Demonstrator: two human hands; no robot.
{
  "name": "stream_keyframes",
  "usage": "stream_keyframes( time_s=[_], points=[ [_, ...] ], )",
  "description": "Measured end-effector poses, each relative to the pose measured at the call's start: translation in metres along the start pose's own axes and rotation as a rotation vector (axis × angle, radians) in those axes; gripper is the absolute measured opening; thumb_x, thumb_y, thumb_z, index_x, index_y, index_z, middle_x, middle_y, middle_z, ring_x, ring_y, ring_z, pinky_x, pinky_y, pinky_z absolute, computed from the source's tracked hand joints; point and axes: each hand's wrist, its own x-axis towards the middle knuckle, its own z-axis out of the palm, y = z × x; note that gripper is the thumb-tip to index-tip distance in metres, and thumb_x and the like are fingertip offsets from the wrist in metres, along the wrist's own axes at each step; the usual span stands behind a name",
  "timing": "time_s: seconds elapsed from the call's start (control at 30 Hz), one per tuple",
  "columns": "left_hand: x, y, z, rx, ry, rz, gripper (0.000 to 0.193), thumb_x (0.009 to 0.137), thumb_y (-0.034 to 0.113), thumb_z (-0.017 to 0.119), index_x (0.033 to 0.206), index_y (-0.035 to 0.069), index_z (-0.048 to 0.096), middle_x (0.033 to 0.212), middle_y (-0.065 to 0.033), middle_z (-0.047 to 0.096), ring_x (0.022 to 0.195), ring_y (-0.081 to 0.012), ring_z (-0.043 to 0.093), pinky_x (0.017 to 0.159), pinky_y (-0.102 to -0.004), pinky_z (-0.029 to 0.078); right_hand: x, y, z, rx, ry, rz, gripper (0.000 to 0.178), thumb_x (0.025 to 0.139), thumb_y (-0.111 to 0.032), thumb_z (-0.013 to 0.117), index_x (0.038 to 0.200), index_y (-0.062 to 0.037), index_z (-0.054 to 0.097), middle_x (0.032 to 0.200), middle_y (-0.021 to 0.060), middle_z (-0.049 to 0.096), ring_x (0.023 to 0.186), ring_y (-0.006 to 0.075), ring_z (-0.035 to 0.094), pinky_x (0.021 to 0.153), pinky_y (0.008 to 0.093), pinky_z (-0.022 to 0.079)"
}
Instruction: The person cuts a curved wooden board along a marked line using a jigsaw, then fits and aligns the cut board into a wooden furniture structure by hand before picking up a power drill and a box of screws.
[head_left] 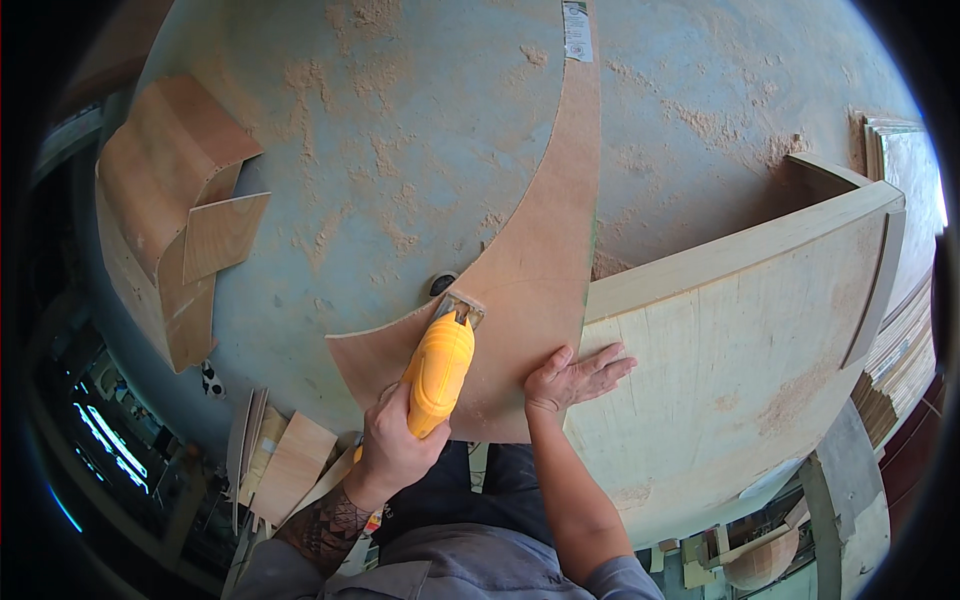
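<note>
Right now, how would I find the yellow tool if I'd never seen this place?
Start at the big, dusty blue-grey table. Near its front edge lies a brown plywood sheet with one curved edge. The yellow power tool sits on that curve, gripped by the left hand; it is the only bright yellow thing among all the brown wood.

There is one view, and it is coming from a camera sitting on the person's head. It is looking almost straight down, from close above. The person's own arms are coming in from the bottom edge, and the left hand (pixel 392 443) and right hand (pixel 572 378) are lying near the middle. The blue table (pixel 400 150) is filling most of the picture. The lens is very wide, so straight edges are bending into curves and the corners are going dark. No second view is sharing the scene.
</note>
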Motion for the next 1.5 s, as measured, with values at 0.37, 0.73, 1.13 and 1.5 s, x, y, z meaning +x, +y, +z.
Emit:
stream_keyframes(
  time_s=[0.37, 0.73, 1.13, 1.5],
  points=[
    [0.009, 0.01, -0.004, 0.013, -0.027, 0.004, 0.025, 0.086, 0.005, 0.078, 0.107, -0.001, 0.067, 0.089, -0.0185, 0.075, 0.083, -0.0385, 0.078, 0.074, -0.0425, 0.06, -0.001, 0.0, -0.001, 0.001, -0.016, -0.022, 0.093, 0.106, -0.065, 0.039, 0.173, -0.0062, 0.013, 0.175, 0.0358, 0.007, 0.164, 0.0516, 0.008, 0.127, 0.0667, 0.01],
    [0.015, 0.015, -0.007, 0.066, -0.069, 0.0, 0.025, 0.086, 0.006, 0.078, 0.106, -0.002, 0.066, 0.089, -0.0196, 0.075, 0.083, -0.0396, 0.077, 0.073, -0.0431, 0.06, -0.002, 0.0, -0.001, 0.002, -0.028, 0.004, 0.095, 0.104, -0.066, 0.039, 0.174, -0.0077, 0.013, 0.176, 0.0345, 0.006, 0.165, 0.0498, 0.007, 0.128, 0.0667, 0.01],
    [0.023, 0.021, -0.014, 0.145, -0.104, 0.047, 0.025, 0.083, 0.006, 0.079, 0.104, -0.002, 0.067, 0.089, -0.0204, 0.074, 0.085, -0.0408, 0.077, 0.074, -0.0437, 0.06, -0.003, -0.002, -0.001, 0.002, -0.035, 0.021, 0.096, 0.103, -0.067, 0.04, 0.174, -0.0097, 0.011, 0.176, 0.034, 0.006, 0.165, 0.0495, 0.008, 0.127, 0.068, 0.009],
    [0.031, 0.025, -0.014, 0.146, -0.141, 0.077, 0.029, 0.081, 0.008, 0.077, 0.105, -0.001, 0.065, 0.092, -0.0237, 0.072, 0.087, -0.0468, 0.073, 0.075, -0.0496, 0.059, -0.003, -0.002, 0.0, 0.028, -0.03, 0.049, 0.097, 0.101, -0.068, 0.044, 0.175, -0.0114, 0.014, 0.178, 0.0315, 0.006, 0.165, 0.0494, 0.008, 0.127, 0.0687, 0.007]
  ],
)
